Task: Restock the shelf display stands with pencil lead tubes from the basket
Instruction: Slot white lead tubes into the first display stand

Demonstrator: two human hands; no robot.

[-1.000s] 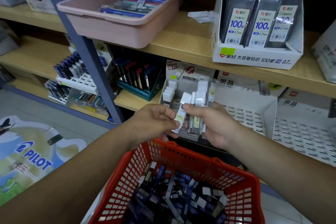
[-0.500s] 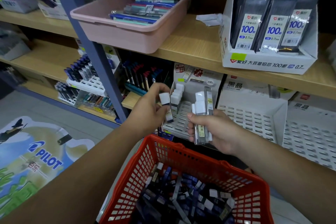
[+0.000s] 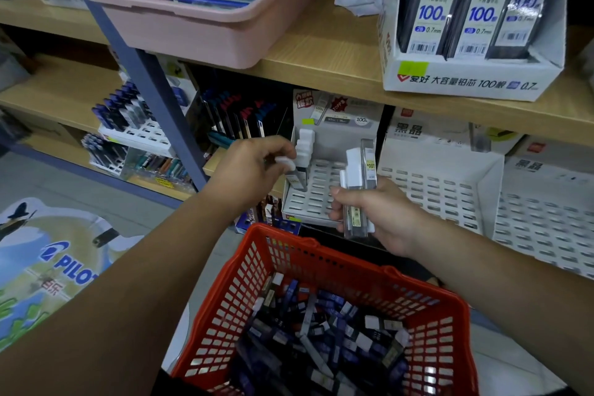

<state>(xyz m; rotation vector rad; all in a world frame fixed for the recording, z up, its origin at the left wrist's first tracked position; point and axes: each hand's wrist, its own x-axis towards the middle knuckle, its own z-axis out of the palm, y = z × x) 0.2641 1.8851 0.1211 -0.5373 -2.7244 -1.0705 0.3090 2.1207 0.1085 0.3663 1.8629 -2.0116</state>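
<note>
Our left hand (image 3: 254, 167) has carried one lead tube (image 3: 297, 176) across to the display stand (image 3: 316, 202), pinching its white cap (image 3: 285, 164) at the left row. Our right hand (image 3: 382, 219) grips a spare bundle (image 3: 355, 185); most slots (image 3: 324, 177) stand unfilled, we judge, and the basket (image 3: 231, 299) holds plenty.

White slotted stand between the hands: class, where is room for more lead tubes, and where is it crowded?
Free: the stand's middle slots, between the left-edge tube row and the right hand's bundle. Crowded: its left edge, where the left hand holds a tube.
</note>
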